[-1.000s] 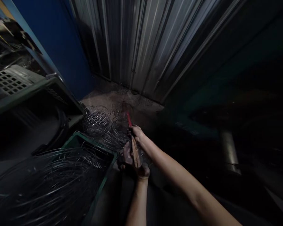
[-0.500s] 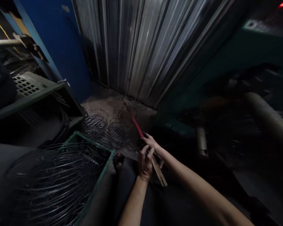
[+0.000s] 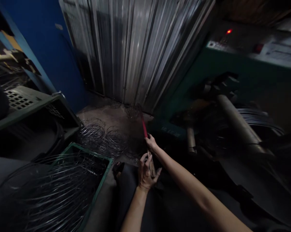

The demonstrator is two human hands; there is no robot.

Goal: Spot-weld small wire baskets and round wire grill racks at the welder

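Both hands hold a long stick (image 3: 144, 128), red at its far part and bare wood near me, that points away toward a corrugated metal wall. My right hand (image 3: 151, 143) grips it further up, just below the red part. Nearer the wooden end, my left hand (image 3: 145, 170) is wrapped round it. The far tip reaches a rusty tangle of wire (image 3: 132, 111) on the floor by the wall. Coils of shiny wire (image 3: 100, 138) lie on the floor left of the stick.
A green crate (image 3: 100, 180) full of wire loops stands at lower left. A grey perforated crate (image 3: 26, 101) sits on a shelf to the left. A green machine (image 3: 208, 67) with a red light and a metal roller (image 3: 237, 124) fills the right side.
The stick's tip has swung from the shiny coils toward the rusty tangle at the wall. Both hands shifted right, then up. My view turned right, showing the machine.
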